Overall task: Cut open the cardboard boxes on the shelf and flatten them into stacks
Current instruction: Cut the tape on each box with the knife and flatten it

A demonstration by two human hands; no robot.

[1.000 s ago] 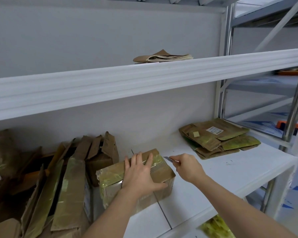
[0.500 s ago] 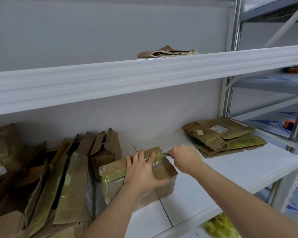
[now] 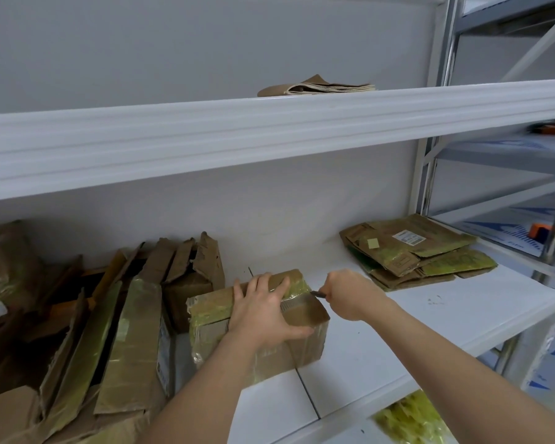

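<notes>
Two hands are in view, the left hand (image 3: pixel 263 310) and the right hand (image 3: pixel 350 291), with one knife (image 3: pixel 318 294) and one taped box (image 3: pixel 260 322) between them. Two flattened stacks show: one (image 3: pixel 417 251) on the lower shelf (image 3: pixel 462 315), one (image 3: pixel 318 88) on the upper shelf (image 3: pixel 269 123). The jumble of opened boxes (image 3: pixel 109 315) at left is too tangled to count.

Left hand (image 3: pixel 263 310) presses the taped box (image 3: pixel 305 347) while right hand (image 3: pixel 350 294) holds a knife (image 3: pixel 317 294) at its top.

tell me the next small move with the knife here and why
Probably draw the knife along the taped top seam toward the left hand's side, stopping short of the fingers. The right hand grips the knife with its blade at the box's far right top edge, the yellowish tape looks uncut, and the left hand presses down on the top to steady it.
</notes>
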